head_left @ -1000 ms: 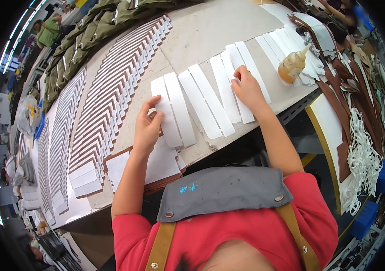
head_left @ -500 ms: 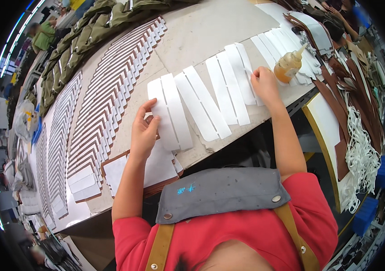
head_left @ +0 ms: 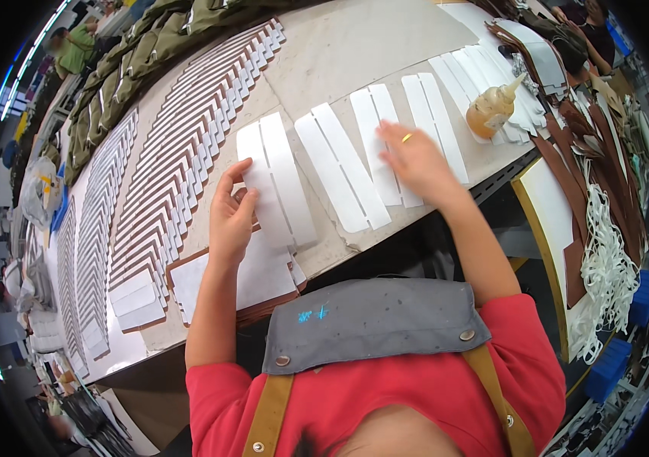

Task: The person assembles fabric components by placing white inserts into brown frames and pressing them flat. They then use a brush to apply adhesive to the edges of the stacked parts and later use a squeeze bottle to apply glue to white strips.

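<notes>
Four-sided white strips with a slit line down the middle lie slanted side by side on the table. My left hand (head_left: 231, 217) pinches the left edge of the leftmost white slit strip (head_left: 277, 179), which is tilted up a little. To its right lies a second strip (head_left: 343, 167). Over a third strip (head_left: 370, 114), my right hand (head_left: 418, 164) hovers with its fingers apart, slightly blurred and holding nothing. Part of that strip is hidden beneath it. A last strip (head_left: 435, 126) lies to the right of the hand.
A squeeze bottle of amber liquid (head_left: 490, 110) stands at the right beside stacked white strips (head_left: 465, 72). Overlapping brown-edged white pieces (head_left: 187, 141) line the left. White-topped brown panels (head_left: 237, 278) lie near the front edge. Olive fabric (head_left: 123, 87) is piled far left.
My right hand has let go of the rightmost strip and moved left. That strip now lies apart from the third one. My left hand and its strip have shifted slightly left.
</notes>
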`<state>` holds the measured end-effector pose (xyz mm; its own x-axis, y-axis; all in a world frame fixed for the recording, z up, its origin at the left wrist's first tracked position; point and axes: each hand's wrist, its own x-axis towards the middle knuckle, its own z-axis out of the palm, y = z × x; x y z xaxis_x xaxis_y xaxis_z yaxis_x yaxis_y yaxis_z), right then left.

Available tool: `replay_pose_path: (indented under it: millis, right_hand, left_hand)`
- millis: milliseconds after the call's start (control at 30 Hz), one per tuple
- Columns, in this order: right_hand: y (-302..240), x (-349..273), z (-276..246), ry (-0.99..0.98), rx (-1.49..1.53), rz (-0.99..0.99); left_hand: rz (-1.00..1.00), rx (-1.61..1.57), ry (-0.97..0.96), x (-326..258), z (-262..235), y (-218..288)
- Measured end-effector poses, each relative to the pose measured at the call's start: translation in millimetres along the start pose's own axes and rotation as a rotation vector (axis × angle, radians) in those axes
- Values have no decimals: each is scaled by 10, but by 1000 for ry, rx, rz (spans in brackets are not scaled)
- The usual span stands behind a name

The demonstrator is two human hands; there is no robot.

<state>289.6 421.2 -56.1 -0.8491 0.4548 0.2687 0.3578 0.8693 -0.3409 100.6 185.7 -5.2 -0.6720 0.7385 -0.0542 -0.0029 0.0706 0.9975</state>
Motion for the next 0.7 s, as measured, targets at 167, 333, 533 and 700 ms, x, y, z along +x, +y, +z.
replay_pose_path:
  millis: [167,333,533,700]
  right_hand:
    - [15,-69,104,-26,-164,-61]
    - [45,-116,13,-48,-213,-71]
    - [52,-92,81,78,-181,-59]
    - [39,-67,157,134,-136,-46]
  left_hand:
    - [-8,45,5,-67,-39,27]
    - [-10,-1,34,-88,-101,-18]
    - [-17,-41,34,-74,-80,-57]
    - [-24,-45,40,-80,-84,-68]
